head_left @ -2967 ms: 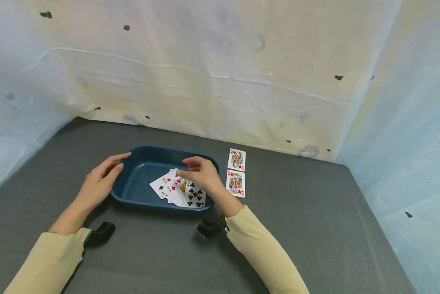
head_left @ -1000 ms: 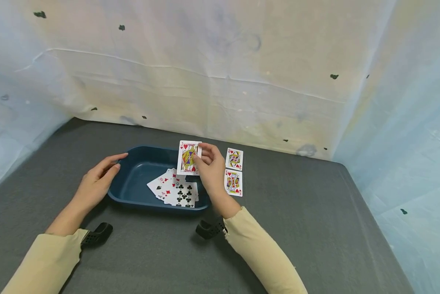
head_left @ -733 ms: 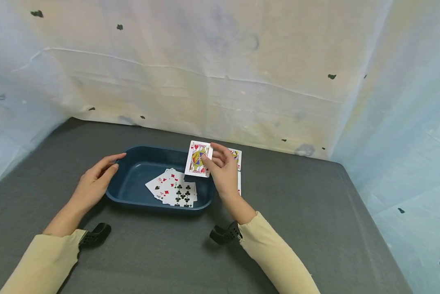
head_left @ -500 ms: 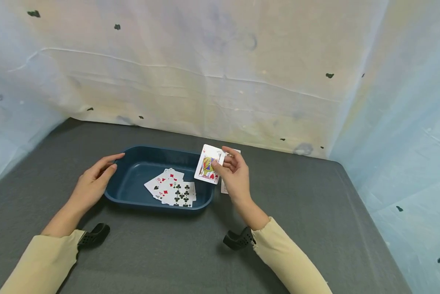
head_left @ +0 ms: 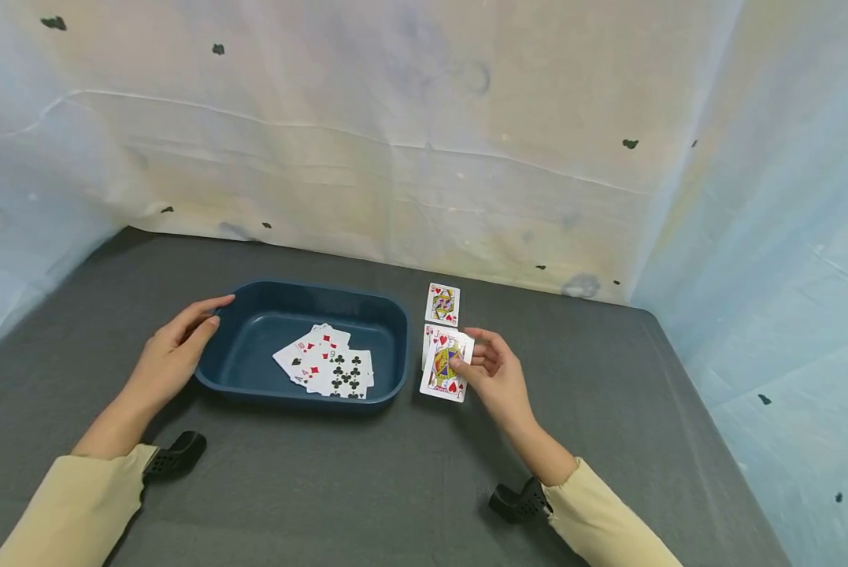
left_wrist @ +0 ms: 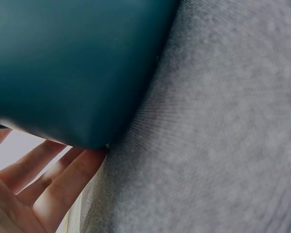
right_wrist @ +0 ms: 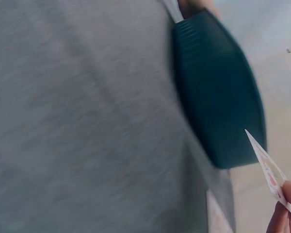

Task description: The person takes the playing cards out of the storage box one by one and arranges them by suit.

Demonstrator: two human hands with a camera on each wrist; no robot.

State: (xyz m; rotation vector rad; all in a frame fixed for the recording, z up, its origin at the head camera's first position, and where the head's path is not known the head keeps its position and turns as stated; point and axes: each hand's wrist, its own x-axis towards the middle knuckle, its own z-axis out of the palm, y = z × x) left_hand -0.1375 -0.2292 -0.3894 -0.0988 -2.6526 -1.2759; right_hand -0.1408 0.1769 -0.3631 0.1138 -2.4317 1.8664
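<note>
In the head view my right hand (head_left: 498,374) pinches a jack of hearts playing card (head_left: 447,364) by its right edge, thumb on its face. The jack overlaps a king of hearts (head_left: 428,337) lying on the table, covering most of it. Just beyond is a face-up queen of hearts (head_left: 442,305). My left hand (head_left: 175,346) rests at the left end of a dark blue tray (head_left: 301,398); in the left wrist view its extended fingers (left_wrist: 70,187) touch the tray's outer wall. The right wrist view shows the jack card (right_wrist: 269,170) edge-on between thumb and fingers.
Several face-up cards (head_left: 310,358), clubs, diamonds and a spade among them, lie fanned inside the tray. The grey-covered table (head_left: 367,496) reaches back to a pale draped sheet (head_left: 424,157), and another sheet (head_left: 771,260) hangs along the right side.
My right hand took the jack of hearts out of the tray and carried it right, over the rim, then nearer me to above the king. The left hand stayed at the tray's left end.
</note>
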